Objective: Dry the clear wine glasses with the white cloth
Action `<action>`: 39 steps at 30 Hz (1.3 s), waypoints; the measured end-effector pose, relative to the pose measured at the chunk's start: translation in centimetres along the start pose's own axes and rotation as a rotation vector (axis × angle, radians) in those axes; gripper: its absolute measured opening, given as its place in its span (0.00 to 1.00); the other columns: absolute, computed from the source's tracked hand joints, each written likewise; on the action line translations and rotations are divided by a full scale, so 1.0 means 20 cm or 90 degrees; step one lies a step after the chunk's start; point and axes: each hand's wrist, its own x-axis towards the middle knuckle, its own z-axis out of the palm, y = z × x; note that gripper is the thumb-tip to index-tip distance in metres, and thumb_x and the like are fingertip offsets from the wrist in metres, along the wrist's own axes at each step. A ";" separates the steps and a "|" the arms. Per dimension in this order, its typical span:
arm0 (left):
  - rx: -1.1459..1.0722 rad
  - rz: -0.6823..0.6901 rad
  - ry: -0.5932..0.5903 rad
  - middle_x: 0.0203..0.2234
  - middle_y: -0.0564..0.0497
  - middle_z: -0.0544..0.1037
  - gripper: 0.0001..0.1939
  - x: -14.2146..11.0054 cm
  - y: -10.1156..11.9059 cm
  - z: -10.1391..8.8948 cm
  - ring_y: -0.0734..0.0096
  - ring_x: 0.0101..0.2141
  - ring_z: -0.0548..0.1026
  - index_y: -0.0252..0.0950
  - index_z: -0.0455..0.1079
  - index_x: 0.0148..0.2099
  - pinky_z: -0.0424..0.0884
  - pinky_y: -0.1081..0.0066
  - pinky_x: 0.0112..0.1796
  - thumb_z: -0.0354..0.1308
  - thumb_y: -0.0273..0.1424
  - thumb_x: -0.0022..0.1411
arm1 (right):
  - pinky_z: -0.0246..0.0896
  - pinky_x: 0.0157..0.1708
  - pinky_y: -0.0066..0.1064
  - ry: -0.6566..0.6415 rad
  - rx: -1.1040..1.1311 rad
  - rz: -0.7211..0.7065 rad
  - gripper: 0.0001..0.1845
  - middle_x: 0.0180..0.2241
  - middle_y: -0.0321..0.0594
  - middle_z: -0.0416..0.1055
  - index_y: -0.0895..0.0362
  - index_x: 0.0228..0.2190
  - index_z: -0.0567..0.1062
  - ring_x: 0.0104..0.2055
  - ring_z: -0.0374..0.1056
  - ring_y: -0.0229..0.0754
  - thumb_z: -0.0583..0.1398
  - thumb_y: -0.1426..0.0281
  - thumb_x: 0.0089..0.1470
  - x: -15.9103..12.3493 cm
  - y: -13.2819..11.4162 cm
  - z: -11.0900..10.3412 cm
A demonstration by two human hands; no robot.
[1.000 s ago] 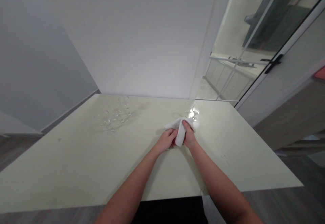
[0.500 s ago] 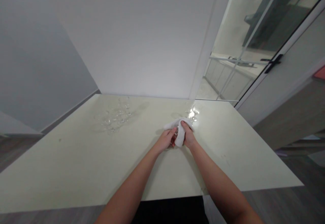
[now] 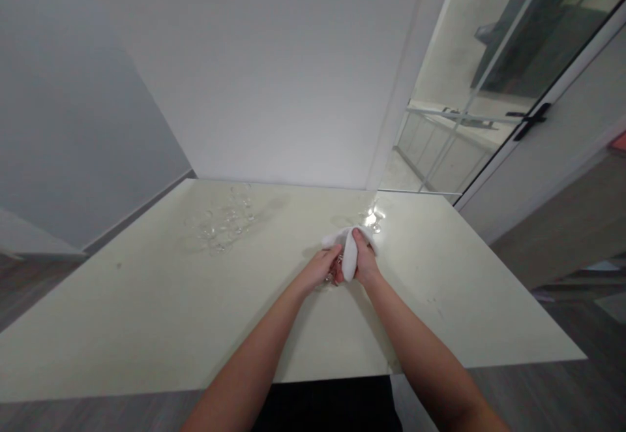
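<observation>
Cloth (image 3: 350, 256), white and folded, is held in the right hand (image 3: 366, 259) over the middle of the pale table (image 3: 195, 314), its fingers clamped on the fabric. A clear glass object (image 3: 338, 262), partly hidden, is held between the hands; the fingers of the left hand (image 3: 321, 267) are closed around it. Several clear glasses (image 3: 227, 223) are grouped at the far left of the table. More clear glassware (image 3: 374, 220) is seen just beyond the cloth, to the right, beside a bright reflection; its count cannot be told.
</observation>
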 end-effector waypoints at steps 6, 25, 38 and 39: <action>-0.043 -0.014 -0.005 0.12 0.58 0.62 0.31 -0.02 0.01 0.01 0.79 0.14 0.59 0.35 0.64 0.26 0.58 0.75 0.19 0.50 0.61 0.55 | 0.65 0.22 0.31 -0.056 0.021 0.035 0.25 0.21 0.33 0.72 0.55 0.30 0.72 0.23 0.68 0.40 0.71 0.54 0.33 -0.04 -0.02 -0.02; -0.010 0.059 0.021 0.19 0.52 0.71 0.28 -0.01 0.01 -0.03 0.74 0.22 0.69 0.33 0.68 0.27 0.64 0.74 0.27 0.53 0.56 0.56 | 0.66 0.21 0.32 -0.144 0.028 0.039 0.23 0.18 0.31 0.71 0.55 0.30 0.72 0.21 0.68 0.42 0.71 0.59 0.31 -0.08 -0.01 -0.02; 0.099 0.277 0.285 0.36 0.49 0.76 0.20 -0.02 0.09 -0.07 0.69 0.37 0.74 0.35 0.70 0.45 0.68 0.73 0.35 0.59 0.45 0.57 | 0.60 0.57 0.44 -0.201 -0.289 -0.172 0.25 0.45 0.41 0.77 0.53 0.39 0.76 0.49 0.71 0.48 0.69 0.63 0.34 -0.06 0.07 0.01; 0.088 0.276 0.275 0.36 0.48 0.76 0.21 -0.02 0.08 -0.07 0.69 0.37 0.74 0.35 0.70 0.45 0.69 0.72 0.35 0.60 0.45 0.56 | 0.57 0.60 0.45 -0.230 -0.303 -0.181 0.26 0.47 0.40 0.76 0.52 0.41 0.76 0.51 0.70 0.48 0.69 0.63 0.36 -0.06 0.08 0.01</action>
